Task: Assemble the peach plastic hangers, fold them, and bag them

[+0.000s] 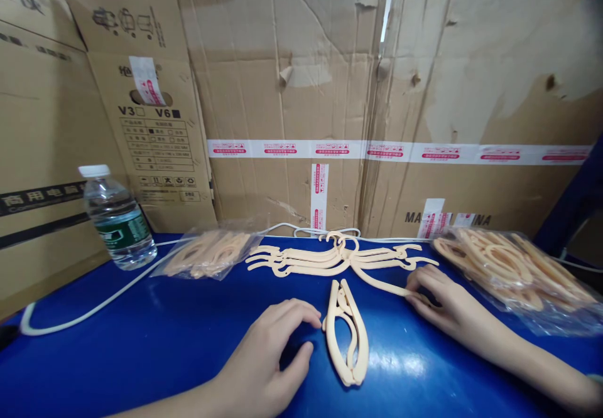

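A folded cream plastic hanger (pixel 362 342) lies on the blue tabletop in front of me, its two arms closed together. My left hand (pixel 271 355) is just left of it, thumb and fingers apart, with nothing between them; whether a fingertip touches the hanger I cannot tell. My right hand (pixel 440 302) pinches the end of an arm of an unfolded hanger (pixel 377 282), which slants up and left to the pile. That pile of unfolded hangers (pixel 311 263) lies behind, overlapping, with the hooks pointing away from me.
A clear bag of folded hangers (pixel 207 251) lies at the left, another bag of hangers (pixel 509 267) at the right. A water bottle (pixel 120 220) stands far left beside a white cable (pixel 94 312). Cardboard sheets (pixel 282 104) wall off the back.
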